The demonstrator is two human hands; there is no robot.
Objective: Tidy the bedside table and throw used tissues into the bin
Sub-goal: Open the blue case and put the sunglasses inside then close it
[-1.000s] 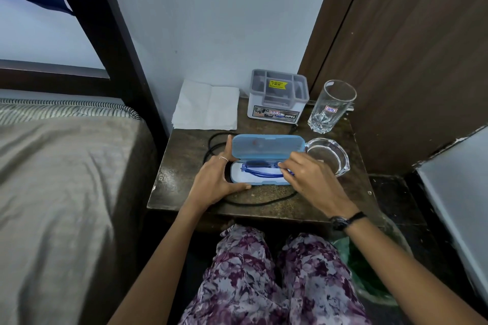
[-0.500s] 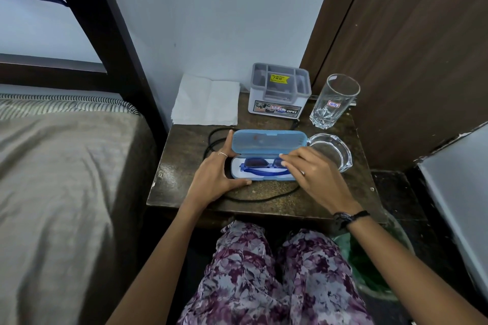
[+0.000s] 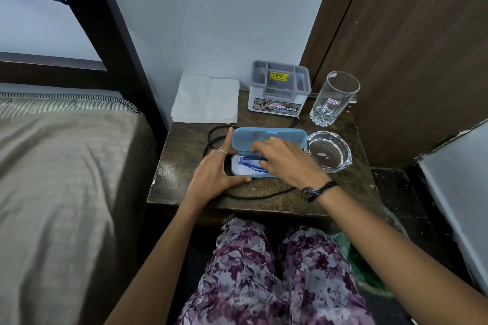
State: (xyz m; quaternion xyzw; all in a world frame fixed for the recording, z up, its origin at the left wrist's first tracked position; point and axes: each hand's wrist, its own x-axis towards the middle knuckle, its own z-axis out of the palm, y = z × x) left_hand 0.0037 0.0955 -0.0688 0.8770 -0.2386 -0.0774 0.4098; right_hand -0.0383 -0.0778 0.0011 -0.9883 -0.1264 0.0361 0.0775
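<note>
Step in hand: putting the glasses (image 3: 252, 163) away in the glasses case (image 3: 266, 152), part of tidying the bedside table (image 3: 343, 187). Case sits mid-table, lid up, glasses lying in the white bottom half. My left hand (image 3: 216, 171) is spread flat on the table against the left end of the case, thumb along the front edge, forefinger up beside the lid, bracing it, not gripping. My right hand (image 3: 282, 159) is over the case, fingers bent down onto the glasses, loosely bunched; can't tell if they pinch the frame or just press on it.

Black cable (image 3: 253, 196) loops under and round the case. Folded tissue (image 3: 206, 99) lies flat at back left corner, looks clean, no crumpled ones on view. Grey organiser (image 3: 280, 90) at the back, tall glass (image 3: 334, 99) back right, glass ashtray (image 3: 328, 152) just right of the case. Green-lined bin (image 3: 361, 266) low right by my knee, mostly hidden.

Next, I reckon: seat the frame flat so no arm sticks up, pull my fingers clear, fold the lid down while the left keeps the case from sliding, mind the ashtray close by
</note>
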